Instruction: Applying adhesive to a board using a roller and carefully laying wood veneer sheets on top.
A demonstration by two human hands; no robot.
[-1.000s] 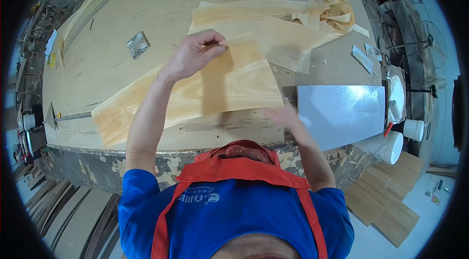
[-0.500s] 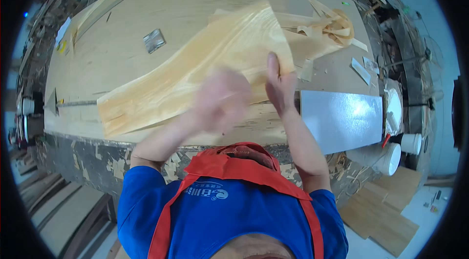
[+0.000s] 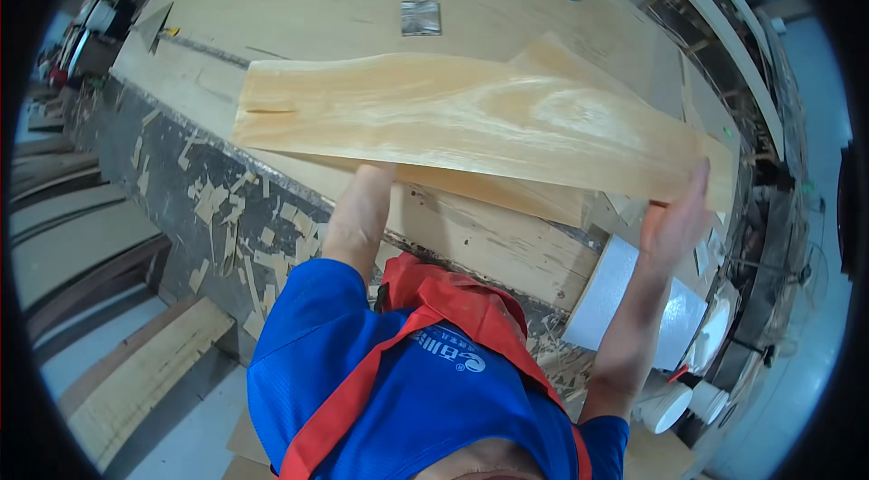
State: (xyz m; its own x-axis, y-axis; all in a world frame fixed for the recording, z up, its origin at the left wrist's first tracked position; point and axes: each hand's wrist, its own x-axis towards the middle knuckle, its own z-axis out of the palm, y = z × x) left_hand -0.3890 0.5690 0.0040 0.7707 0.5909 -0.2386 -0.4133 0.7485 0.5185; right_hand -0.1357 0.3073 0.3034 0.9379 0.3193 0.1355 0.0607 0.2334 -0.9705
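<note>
Over the workbench (image 3: 344,0), the right hand (image 3: 674,227) pinched a split veneer sheet (image 3: 471,123); left grip hidden; flexing risked lengthening the crack.

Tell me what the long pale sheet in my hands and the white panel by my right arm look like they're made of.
The long sheet looks like thin raw wood veneer: pale yellow, visible grain, a split at its left end, unfinished. The white panel has a finely textured matte face, perhaps laminate or coated board; the picture leaves that open. The right hand holds the sheet's end.
</note>
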